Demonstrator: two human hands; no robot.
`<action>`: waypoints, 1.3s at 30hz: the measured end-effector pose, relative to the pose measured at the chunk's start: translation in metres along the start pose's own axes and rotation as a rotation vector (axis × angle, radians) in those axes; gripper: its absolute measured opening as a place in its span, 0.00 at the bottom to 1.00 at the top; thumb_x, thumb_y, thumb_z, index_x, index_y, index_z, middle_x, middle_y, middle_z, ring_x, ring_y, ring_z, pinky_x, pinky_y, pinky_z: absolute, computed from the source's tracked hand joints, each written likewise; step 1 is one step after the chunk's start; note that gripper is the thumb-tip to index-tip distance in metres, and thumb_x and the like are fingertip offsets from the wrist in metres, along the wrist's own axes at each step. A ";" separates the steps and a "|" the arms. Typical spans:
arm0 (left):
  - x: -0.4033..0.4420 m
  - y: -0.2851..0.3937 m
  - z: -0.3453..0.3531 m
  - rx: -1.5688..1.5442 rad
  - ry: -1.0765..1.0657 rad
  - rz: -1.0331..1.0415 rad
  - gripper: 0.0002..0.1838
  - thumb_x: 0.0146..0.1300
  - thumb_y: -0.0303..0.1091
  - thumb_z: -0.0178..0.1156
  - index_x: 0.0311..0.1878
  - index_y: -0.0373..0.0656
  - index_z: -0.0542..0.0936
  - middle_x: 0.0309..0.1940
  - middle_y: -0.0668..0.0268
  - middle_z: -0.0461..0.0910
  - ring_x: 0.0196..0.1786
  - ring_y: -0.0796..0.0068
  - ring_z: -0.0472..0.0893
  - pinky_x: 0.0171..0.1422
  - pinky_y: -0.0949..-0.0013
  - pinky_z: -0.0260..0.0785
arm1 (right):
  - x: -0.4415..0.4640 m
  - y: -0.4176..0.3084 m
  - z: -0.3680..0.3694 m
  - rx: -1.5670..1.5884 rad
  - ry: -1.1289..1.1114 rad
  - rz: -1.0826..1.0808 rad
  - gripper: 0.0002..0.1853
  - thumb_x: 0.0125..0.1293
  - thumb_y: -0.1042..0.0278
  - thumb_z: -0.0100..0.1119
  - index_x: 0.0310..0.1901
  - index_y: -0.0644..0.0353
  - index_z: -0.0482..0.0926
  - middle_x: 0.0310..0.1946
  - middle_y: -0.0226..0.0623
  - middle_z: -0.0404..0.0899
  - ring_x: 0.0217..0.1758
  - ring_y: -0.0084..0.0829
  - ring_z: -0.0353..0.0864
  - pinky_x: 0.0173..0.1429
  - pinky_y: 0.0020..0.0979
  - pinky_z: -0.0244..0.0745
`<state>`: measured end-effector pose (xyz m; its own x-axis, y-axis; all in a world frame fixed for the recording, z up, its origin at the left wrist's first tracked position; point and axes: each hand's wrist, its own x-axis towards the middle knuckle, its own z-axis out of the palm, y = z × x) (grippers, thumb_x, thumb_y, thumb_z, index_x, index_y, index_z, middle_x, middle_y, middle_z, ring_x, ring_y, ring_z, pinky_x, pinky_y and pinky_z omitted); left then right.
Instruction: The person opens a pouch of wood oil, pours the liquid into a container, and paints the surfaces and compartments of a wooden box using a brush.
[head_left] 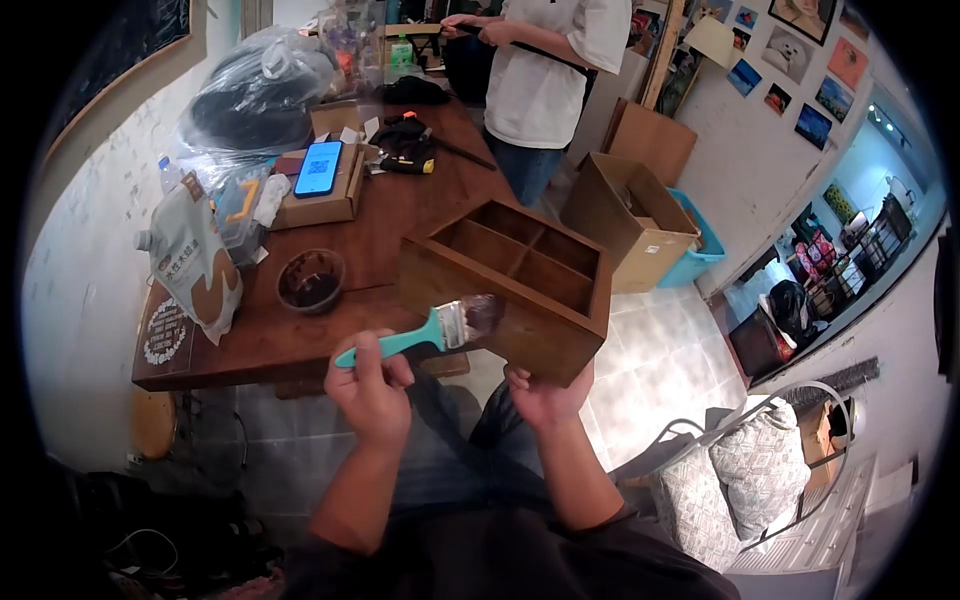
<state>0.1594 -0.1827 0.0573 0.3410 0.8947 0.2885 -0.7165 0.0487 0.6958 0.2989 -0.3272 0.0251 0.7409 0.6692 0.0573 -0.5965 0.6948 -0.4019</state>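
Over the near right part of the dark wooden surface (430,190) and past its edge: wooden box (550,345), brown, tilted, its compartments facing up and split by crossing dividers (522,262). Whether the box also bears on the surface cannot be told from this angle. Right hand (552,402) grasps the box from below at its near lower edge, thumb against the near side wall. Left hand (372,392) is closed around the turquoise handle of a flat brush (395,343), thumb uppermost; metal ferrule (452,325) points right, toward the box. Bristles (484,314) are coated dark and lie across the near side wall; contact looks likely, though the exact line of touch is hidden. Left of the box, on the surface: transparent bowl (285,292) containing dark brown liquid (316,286). Further left, a spouted pouch (195,262), upright and leaning slightly, beside a transparent plastic case (238,222). Behind the bowl, a phone (318,168), screen lit with a square code, rests on a cardboard carton (325,206). Yellow-and-black tools (408,165) lie just right of the carton. Far side: a co-worker in a white shirt (545,85) stands right of the surface, both hands on a dark strip.
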 end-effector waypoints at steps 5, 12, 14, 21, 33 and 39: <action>0.012 0.016 -0.008 0.174 0.074 0.316 0.12 0.77 0.34 0.52 0.42 0.33 0.77 0.22 0.66 0.76 0.20 0.80 0.71 0.23 0.78 0.60 | 0.001 0.003 0.002 -0.039 0.011 -0.028 0.39 0.72 0.25 0.31 0.59 0.54 0.72 0.47 0.39 0.79 0.27 0.35 0.69 0.27 0.31 0.61; -0.016 0.016 -0.002 0.884 -0.418 0.913 0.10 0.64 0.26 0.63 0.47 0.33 0.79 0.28 0.56 0.81 0.25 0.59 0.82 0.31 0.64 0.77 | 0.001 0.012 0.015 -0.108 0.004 -0.043 0.39 0.73 0.27 0.28 0.61 0.56 0.71 0.47 0.41 0.80 0.27 0.37 0.72 0.24 0.32 0.64; -0.020 0.019 0.003 0.807 -0.547 0.964 0.10 0.63 0.25 0.63 0.46 0.33 0.79 0.28 0.56 0.81 0.24 0.58 0.81 0.30 0.64 0.76 | -0.001 0.015 0.032 -0.104 0.056 -0.070 0.36 0.72 0.31 0.30 0.58 0.56 0.72 0.45 0.41 0.79 0.26 0.36 0.71 0.24 0.31 0.64; 0.010 0.017 -0.007 0.827 -0.260 0.913 0.12 0.62 0.24 0.64 0.49 0.32 0.81 0.26 0.58 0.80 0.23 0.63 0.79 0.26 0.64 0.72 | 0.000 0.016 0.017 -0.065 0.068 -0.108 0.32 0.72 0.36 0.33 0.57 0.56 0.73 0.45 0.40 0.79 0.25 0.35 0.71 0.26 0.30 0.66; 0.034 0.023 0.000 0.926 -0.272 1.077 0.13 0.59 0.22 0.66 0.48 0.30 0.80 0.27 0.54 0.80 0.21 0.62 0.78 0.23 0.63 0.69 | 0.002 0.017 0.006 -0.056 -0.011 -0.101 0.30 0.72 0.38 0.35 0.56 0.57 0.74 0.43 0.40 0.79 0.25 0.34 0.69 0.25 0.29 0.66; 0.014 0.038 -0.001 0.868 -0.492 1.114 0.14 0.57 0.23 0.67 0.47 0.30 0.80 0.27 0.57 0.81 0.21 0.64 0.77 0.23 0.64 0.68 | -0.001 0.016 0.018 -0.086 0.037 -0.095 0.30 0.72 0.39 0.36 0.55 0.56 0.74 0.42 0.39 0.79 0.25 0.33 0.69 0.25 0.30 0.65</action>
<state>0.1363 -0.1681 0.0870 0.1689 0.0506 0.9843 -0.2249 -0.9704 0.0884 0.2829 -0.3117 0.0348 0.8050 0.5897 0.0655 -0.4953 0.7287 -0.4729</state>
